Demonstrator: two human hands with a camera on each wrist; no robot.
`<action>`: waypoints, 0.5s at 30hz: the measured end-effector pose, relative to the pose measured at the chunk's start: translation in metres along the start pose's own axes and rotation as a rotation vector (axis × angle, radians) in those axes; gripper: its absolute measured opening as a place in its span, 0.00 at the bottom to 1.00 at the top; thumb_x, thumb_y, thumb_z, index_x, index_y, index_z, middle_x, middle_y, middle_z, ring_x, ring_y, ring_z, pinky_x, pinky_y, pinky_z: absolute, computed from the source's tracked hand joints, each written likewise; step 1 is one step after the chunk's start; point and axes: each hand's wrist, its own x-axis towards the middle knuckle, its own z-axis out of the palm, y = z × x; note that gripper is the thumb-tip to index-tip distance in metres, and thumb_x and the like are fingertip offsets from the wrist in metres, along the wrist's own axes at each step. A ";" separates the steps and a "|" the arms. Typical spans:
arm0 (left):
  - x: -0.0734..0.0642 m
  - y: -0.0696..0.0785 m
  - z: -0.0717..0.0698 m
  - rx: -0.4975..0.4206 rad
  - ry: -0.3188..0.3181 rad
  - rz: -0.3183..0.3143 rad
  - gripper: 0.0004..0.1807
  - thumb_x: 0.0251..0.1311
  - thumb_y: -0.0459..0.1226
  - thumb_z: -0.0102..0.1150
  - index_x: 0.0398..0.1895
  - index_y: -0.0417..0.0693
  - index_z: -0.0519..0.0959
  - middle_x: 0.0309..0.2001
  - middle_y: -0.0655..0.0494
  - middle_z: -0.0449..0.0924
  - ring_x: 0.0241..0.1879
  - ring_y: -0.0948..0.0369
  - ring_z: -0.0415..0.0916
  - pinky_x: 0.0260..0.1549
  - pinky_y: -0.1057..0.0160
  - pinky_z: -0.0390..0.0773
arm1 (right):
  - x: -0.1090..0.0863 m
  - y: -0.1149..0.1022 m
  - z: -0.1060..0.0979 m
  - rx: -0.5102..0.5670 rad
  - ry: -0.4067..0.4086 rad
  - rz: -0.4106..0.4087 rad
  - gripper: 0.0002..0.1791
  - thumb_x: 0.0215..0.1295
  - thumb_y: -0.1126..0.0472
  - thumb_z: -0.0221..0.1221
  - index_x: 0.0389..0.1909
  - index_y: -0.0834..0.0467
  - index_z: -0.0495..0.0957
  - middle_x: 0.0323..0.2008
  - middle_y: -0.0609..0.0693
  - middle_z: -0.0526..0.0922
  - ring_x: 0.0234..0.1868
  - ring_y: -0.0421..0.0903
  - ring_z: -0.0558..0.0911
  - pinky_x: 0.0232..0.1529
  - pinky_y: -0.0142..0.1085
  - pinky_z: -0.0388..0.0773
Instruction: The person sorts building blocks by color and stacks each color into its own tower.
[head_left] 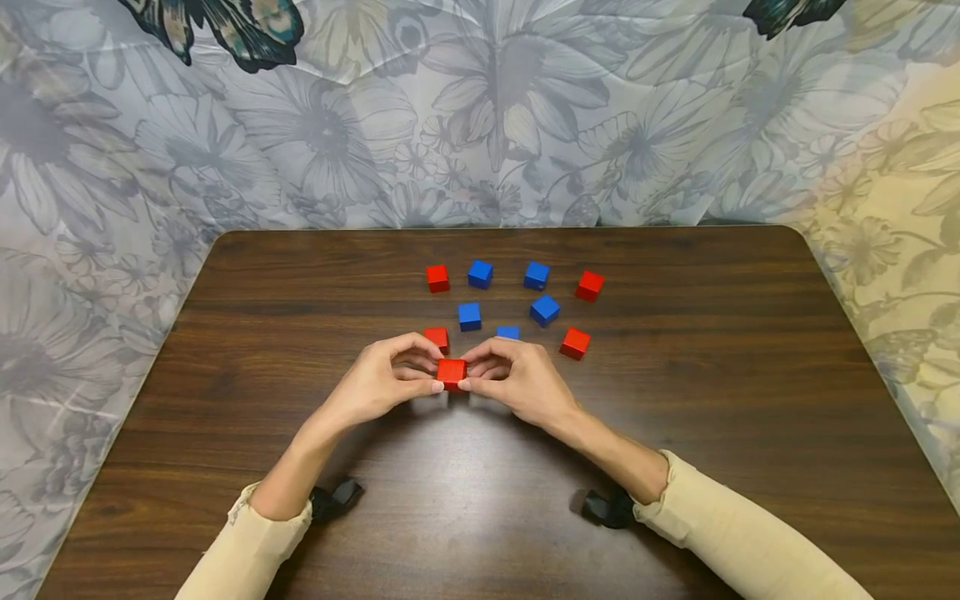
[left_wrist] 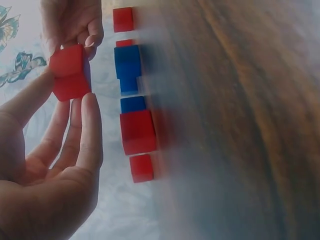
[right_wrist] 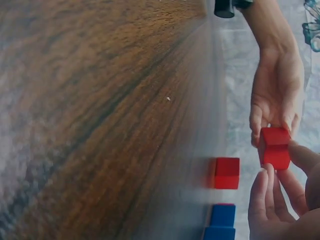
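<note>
A red block (head_left: 452,374) is held up off the table between both hands, its top and front faces showing in the head view. From its left side my left hand (head_left: 378,379) pinches it with thumb and fingertips. My right hand (head_left: 525,382) pinches the opposite side the same way. Close behind the hands sit another red block (head_left: 436,337) and a blue block (head_left: 507,332), each partly hidden. The left wrist view shows the held block (left_wrist: 70,72) near eye level; in the right wrist view, the block (right_wrist: 275,147) is between both hands' fingers.
More loose blocks stand beyond the hands, among them a blue block (head_left: 469,317), another blue block (head_left: 544,310) and a red block (head_left: 575,343). They rest on a dark wooden table (head_left: 712,375). A floral cloth (head_left: 480,125) hangs behind the far edge.
</note>
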 end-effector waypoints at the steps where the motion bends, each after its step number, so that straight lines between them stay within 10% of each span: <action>1: -0.001 0.000 0.000 0.000 -0.001 -0.008 0.19 0.53 0.27 0.72 0.48 0.40 0.78 0.46 0.46 0.80 0.46 0.52 0.80 0.43 0.62 0.83 | 0.001 0.000 0.001 -0.009 -0.004 0.002 0.14 0.56 0.62 0.73 0.43 0.60 0.84 0.36 0.50 0.86 0.34 0.42 0.85 0.39 0.32 0.84; 15: -0.003 -0.011 -0.006 0.061 -0.028 -0.068 0.19 0.51 0.28 0.74 0.45 0.43 0.79 0.44 0.47 0.80 0.43 0.54 0.81 0.41 0.63 0.83 | 0.008 0.006 0.012 -0.041 -0.071 0.044 0.13 0.55 0.64 0.73 0.41 0.60 0.84 0.33 0.47 0.86 0.33 0.40 0.85 0.38 0.31 0.83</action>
